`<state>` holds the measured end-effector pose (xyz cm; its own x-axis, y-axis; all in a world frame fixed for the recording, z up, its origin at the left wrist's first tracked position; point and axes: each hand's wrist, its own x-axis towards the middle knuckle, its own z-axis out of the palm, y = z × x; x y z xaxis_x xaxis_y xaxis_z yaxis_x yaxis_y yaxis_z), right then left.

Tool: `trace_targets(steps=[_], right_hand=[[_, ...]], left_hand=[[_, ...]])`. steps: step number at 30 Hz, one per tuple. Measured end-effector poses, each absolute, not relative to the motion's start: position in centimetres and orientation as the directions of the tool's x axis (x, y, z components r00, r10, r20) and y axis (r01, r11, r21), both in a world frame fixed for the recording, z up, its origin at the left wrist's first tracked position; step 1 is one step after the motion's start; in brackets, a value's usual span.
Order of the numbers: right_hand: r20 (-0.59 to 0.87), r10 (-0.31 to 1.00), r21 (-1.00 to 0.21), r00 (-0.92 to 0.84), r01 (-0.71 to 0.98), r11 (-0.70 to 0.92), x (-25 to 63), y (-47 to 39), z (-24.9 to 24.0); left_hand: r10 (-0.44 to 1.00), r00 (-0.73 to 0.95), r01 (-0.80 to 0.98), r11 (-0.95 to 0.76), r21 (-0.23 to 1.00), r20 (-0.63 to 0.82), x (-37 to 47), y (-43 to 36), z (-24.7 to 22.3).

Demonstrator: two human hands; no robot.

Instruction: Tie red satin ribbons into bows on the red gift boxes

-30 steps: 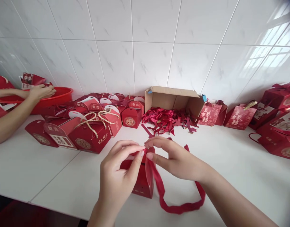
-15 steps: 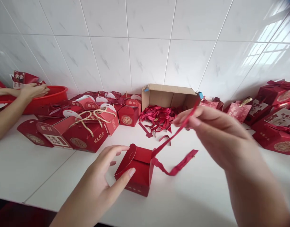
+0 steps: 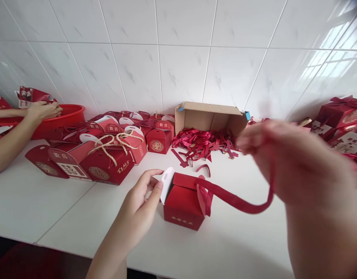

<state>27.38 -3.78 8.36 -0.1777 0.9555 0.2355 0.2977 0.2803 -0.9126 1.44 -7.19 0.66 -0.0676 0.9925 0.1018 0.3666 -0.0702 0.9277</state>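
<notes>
A small red gift box [image 3: 182,205] with gold lettering sits on the white table in front of me. My left hand [image 3: 145,197] pinches the box's left end flap, which is folded outward and shows its white inner side. A dark red ribbon [image 3: 236,199] passes through the right flap and loops across to my right hand [image 3: 283,155]. That hand is raised to the right of the box and blurred by motion, its fingers closed with the ribbon hanging from them. The other part of the ribbon bunches against the box's right side.
A cardboard box [image 3: 210,112] lies on its side against the tiled wall, red ribbons [image 3: 198,141] spilling from it. Several red gift boxes [image 3: 108,166] crowd the left; others [image 3: 345,114] are stacked right. Another person's hand [image 3: 43,110] works over a red basin [image 3: 76,114].
My right hand has moved right, drawing the ribbon through the flap. The gift box has shifted right, and my left hand now grips its left flap, turned outward.
</notes>
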Motion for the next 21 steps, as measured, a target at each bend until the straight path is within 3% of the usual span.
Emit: trace_targets(steps=[2, 6, 21], right_hand=[[0.236, 0.931, -0.926, -0.277, 0.225, 0.302, 24.5, -3.5, 7.8], [0.05, 0.874, -0.871, -0.483, 0.406, 0.275, 21.4, -2.4, 5.9], [-0.037, 0.807, -0.778, -0.59, 0.524, 0.347, 21.0, -1.9, 4.5]], left_hand=[[0.998, -0.024, 0.3, -0.049, 0.953, 0.059, 1.8, -7.1, 0.7], [1.0, 0.0, 0.274, -0.012, 0.962, 0.012, 2.2, -7.2, 0.7], [1.0, 0.004, 0.378, -0.03, 0.925, 0.031, 2.8, -7.7, 0.6]])
